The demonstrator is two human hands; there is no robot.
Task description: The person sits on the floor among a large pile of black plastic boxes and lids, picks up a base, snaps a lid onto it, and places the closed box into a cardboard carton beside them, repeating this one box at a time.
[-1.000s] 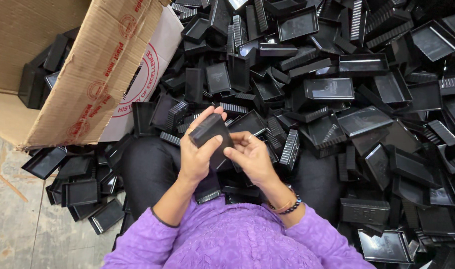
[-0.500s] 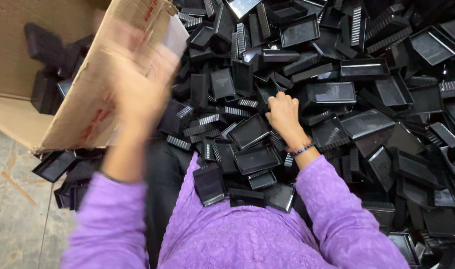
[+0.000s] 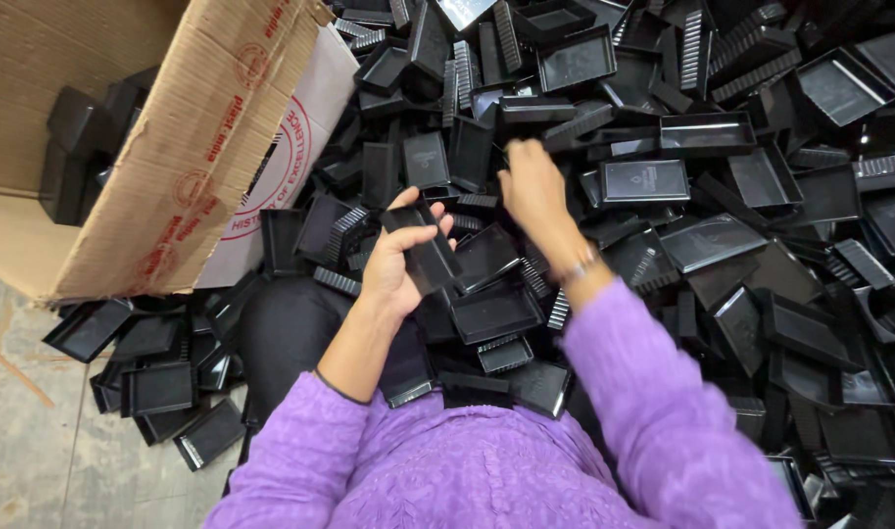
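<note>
A heap of black plastic trays (image 3: pixel 722 245) covers the floor ahead of the seated person. An open cardboard box (image 3: pixel 163 176) stands at the left, holding more trays. The left hand (image 3: pixel 393 264) is closed around one black tray (image 3: pixel 423 250), held above the lap. The right hand (image 3: pixel 531 186) reaches into the heap; its grip cannot be told. The tray appears light, rigid and smooth; best held across its long rims.
</note>
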